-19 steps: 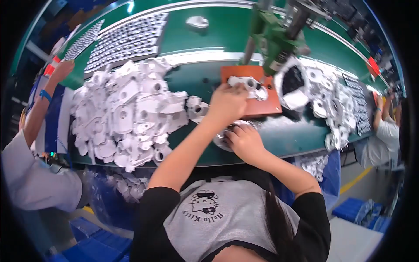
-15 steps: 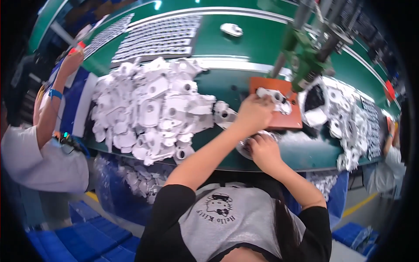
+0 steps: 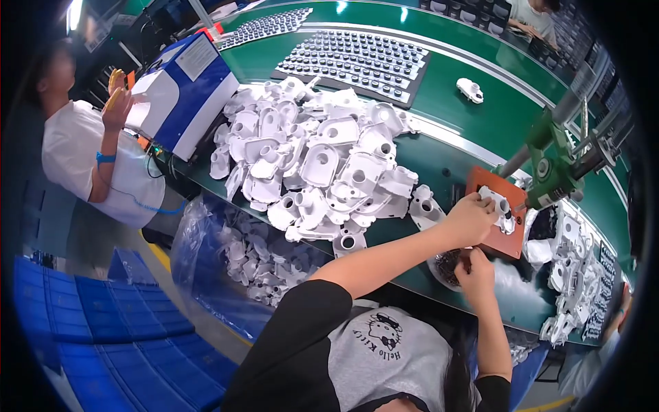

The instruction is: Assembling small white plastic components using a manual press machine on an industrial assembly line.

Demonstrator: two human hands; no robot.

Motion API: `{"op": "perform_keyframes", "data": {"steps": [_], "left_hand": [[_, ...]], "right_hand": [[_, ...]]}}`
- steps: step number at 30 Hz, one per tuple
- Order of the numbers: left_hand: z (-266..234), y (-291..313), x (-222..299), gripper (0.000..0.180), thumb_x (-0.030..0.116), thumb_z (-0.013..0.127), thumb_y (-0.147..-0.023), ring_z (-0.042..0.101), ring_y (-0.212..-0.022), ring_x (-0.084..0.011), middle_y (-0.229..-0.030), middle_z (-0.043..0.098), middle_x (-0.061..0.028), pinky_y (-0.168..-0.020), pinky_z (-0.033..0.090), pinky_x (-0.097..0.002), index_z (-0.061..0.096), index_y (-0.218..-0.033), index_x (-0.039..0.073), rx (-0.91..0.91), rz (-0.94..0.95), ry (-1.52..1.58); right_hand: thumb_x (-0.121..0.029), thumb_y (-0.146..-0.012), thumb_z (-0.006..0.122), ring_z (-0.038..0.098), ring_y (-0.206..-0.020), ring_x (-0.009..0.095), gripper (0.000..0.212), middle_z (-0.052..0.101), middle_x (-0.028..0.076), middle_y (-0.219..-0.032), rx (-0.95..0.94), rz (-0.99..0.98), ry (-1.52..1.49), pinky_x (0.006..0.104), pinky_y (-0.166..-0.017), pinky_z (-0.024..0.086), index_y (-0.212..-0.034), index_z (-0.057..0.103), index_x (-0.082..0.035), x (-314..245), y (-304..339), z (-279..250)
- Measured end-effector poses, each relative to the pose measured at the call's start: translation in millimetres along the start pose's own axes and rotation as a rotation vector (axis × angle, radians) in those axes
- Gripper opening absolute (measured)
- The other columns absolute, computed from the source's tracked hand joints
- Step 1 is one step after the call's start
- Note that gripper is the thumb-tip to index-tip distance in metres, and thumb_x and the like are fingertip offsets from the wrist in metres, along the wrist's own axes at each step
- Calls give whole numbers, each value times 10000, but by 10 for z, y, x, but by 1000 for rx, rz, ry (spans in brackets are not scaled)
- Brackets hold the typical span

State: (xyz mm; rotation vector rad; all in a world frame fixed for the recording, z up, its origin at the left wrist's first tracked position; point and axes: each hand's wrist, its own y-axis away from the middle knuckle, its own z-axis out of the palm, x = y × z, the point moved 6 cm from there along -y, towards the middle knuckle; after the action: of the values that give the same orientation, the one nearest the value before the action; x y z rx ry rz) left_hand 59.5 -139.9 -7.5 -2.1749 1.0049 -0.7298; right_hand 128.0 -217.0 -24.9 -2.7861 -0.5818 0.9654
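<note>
Shirt (image 3: pixel 391 353): grey front, black sleeves, five o'clock from mid-view; black-line cartoon figure, curved black lettering beside it, legible
Blue bag (image 3: pixel 206 271): under the table edge, seven to eight o'clock, white pieces (image 3: pixel 257 264) inside
Right hand (image 3: pixel 476 273): four o'clock, fingers bent together at the dish; cannot tell whether anything is pinched
Dish (image 3: pixel 439 275): round, four o'clock, small dark pieces within
Left hand (image 3: pixel 473 218): three o'clock, fingers closed on the near-left side of the white part
White part (image 3: pixel 493 198): three o'clock, on the orange plate, dark round opening showing
Orange plate (image 3: pixel 504 244): tilted in view, beneath the part, bare of visible lettering
Green press (image 3: pixel 549 175): between two and three o'clock, head beside the plate
Heap of white housings (image 3: pixel 319 165): eleven to twelve o'clock, pieces overlapping
Blue-and-white machine (image 3: pixel 185 89): ten o'clock, pale label (image 3: pixel 197 57) on top, print too small to read
Tray (image 3: pixel 419 86): toward twelve and one o'clock, rows of dark-topped pieces
Single white housing (image 3: pixel 470 90): two o'clock, alone on green surface
</note>
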Motion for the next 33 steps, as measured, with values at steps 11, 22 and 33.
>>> {"op": "perform_keyframes", "data": {"steps": [11,22,33], "left_hand": [[-73,-31,-39,245,123,578,-720,632,-913,-261,-1029,645,-152,-869,447,-409,606,-948,40,-198,-104,8],[-26,-60,4,213,76,564,-721,615,-1036,-258,-1065,649,-160,-895,449,-411,631,-921,40,-115,-82,81],[-21,-39,-15,197,78,574,-720,617,-1023,-256,-1066,649,-156,-899,446,-404,617,-907,33,-112,-79,47]], "right_hand": [[19,-841,577,519,-607,94,64,586,44,-748,169,45,-235,232,-552,426,-893,615,11,430,-108,-865],[-53,-778,661,605,-736,102,275,650,49,-819,409,276,-299,258,-673,466,-1022,552,9,1005,-561,-809],[-42,-789,660,622,-713,128,345,664,85,-820,438,246,-230,272,-630,483,-1084,491,17,890,-630,-797]]}}
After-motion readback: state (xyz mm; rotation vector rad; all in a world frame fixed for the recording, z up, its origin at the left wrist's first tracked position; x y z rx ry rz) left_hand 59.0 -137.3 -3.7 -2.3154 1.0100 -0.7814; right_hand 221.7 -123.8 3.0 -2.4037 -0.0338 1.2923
